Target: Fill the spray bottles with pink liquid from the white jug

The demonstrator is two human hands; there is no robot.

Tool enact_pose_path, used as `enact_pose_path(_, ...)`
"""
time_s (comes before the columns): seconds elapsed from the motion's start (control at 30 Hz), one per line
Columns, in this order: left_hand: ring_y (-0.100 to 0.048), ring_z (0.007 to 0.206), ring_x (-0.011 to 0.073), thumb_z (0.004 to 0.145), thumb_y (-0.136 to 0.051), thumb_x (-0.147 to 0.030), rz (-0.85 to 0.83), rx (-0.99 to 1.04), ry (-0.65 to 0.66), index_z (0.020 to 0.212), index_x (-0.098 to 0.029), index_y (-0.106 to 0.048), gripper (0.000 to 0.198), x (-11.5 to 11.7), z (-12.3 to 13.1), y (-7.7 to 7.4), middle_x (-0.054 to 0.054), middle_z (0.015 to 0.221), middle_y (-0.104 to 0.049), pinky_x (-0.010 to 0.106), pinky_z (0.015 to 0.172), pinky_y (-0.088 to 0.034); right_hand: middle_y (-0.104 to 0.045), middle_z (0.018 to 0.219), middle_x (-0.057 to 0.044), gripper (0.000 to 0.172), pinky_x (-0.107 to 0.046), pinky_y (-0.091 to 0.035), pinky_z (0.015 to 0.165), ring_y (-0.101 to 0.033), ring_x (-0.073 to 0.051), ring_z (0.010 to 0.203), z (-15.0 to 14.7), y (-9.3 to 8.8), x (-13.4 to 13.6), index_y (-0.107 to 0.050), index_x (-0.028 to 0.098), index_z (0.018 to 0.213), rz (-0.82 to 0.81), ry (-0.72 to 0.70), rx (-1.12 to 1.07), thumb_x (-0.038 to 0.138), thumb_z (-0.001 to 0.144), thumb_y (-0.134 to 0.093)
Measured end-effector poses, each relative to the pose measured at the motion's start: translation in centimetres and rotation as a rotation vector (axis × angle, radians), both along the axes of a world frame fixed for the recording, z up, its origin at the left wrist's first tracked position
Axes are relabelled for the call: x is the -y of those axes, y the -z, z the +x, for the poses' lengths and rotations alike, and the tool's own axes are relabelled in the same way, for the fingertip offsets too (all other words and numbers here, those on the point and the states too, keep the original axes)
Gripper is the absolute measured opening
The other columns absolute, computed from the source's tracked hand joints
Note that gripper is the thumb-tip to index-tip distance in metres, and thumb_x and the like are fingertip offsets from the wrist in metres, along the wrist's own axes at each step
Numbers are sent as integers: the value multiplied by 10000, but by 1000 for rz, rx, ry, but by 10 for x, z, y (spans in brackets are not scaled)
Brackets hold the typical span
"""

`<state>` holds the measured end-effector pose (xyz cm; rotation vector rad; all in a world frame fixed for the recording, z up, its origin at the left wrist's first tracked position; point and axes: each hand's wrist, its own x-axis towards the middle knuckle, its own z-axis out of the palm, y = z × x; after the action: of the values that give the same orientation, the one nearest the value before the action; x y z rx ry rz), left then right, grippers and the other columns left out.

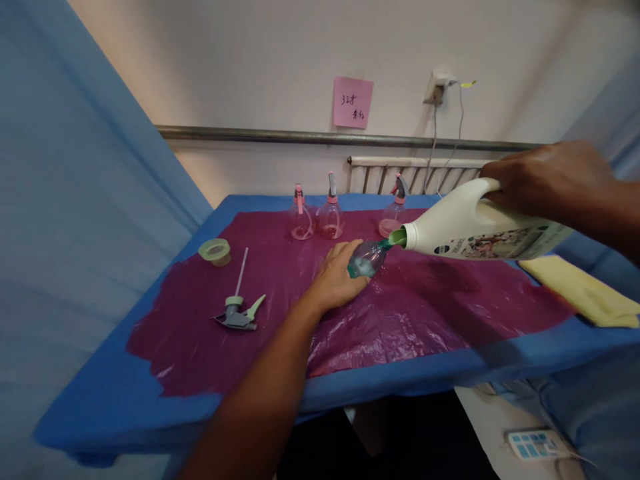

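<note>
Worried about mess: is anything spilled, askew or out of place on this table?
No spill shows. A trigger spray head lies on its side on the purple sheet, off the small bottle that the left hand holds up to the right hand's white jug.

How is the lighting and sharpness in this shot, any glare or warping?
Head view: soft, dimmish light; pale glare streaks on the crinkled maroon plastic sheet; the white jug in the right hand throws a blurred shadow on that sheet; wide-angle warping bows the blue table at its front edge; left hand and clear bottle look reasonably sharp.
</note>
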<state>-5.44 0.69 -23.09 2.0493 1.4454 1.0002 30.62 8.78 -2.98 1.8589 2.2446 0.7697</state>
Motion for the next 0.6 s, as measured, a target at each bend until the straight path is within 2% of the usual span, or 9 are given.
enact_pose_path(0.13,-569,1595,387,880,-818,-264,-7,-10,-3,1683,-275,-545,848,-1,0,0,135,1668,-609,621,1382,-456,-849,1205,-75,299,-399,-342,709,-683,-286,904,-3,2,1,-816,351,1164,28,28,20,517,1035,-603)
enact_pose_path(0.3,-572,1597,395,865,-830,-262,-7,-3,-11,1674,-279,-549,857,-2,0,2,147,1652,-619,626,1378,-453,-854,1263,-78,272,-380,-326,708,-684,-272,946,-4,8,3,-831,337,1245,11,57,16,484,1091,-662)
enact_pose_path(0.47,-581,1588,417,865,-827,-263,-41,20,-48,1699,-249,-518,889,0,0,-2,180,1670,-594,623,1359,-472,-855,1150,-149,271,-391,-321,732,-668,-259,902,0,29,4,-848,264,1236,18,57,-86,449,1109,-697)
enact_pose_path(0.6,-584,1592,422,853,-825,-244,-87,37,-79,1730,-243,-474,945,3,0,-6,192,1704,-562,616,1346,-486,-861,1175,-146,240,-388,-346,743,-668,-240,887,4,48,-1,-851,263,1222,23,79,-280,424,1065,-766)
